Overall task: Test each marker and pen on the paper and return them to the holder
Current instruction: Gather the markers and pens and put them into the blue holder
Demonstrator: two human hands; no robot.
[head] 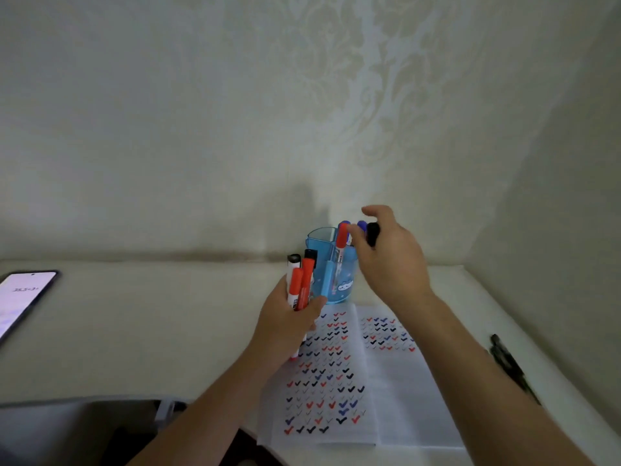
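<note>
A translucent blue holder [324, 264] stands at the far end of an open notebook [396, 391] covered in red, blue and black check marks. My left hand [285, 326] grips a bundle of markers [300, 280] with red and black caps, held upright just left of the holder. My right hand [391, 260] hovers over the holder's right side, fingers around a black-capped marker [372, 233]. A red-capped pen [341, 238] and a blue-capped one [362, 226] stick up from the holder beside those fingers.
A phone [23, 299] with a lit screen lies at the left of the table. Dark pens [507, 361] lie to the right of the notebook. A wall rises right behind the holder. A dark object [84, 428] sits at the near left edge.
</note>
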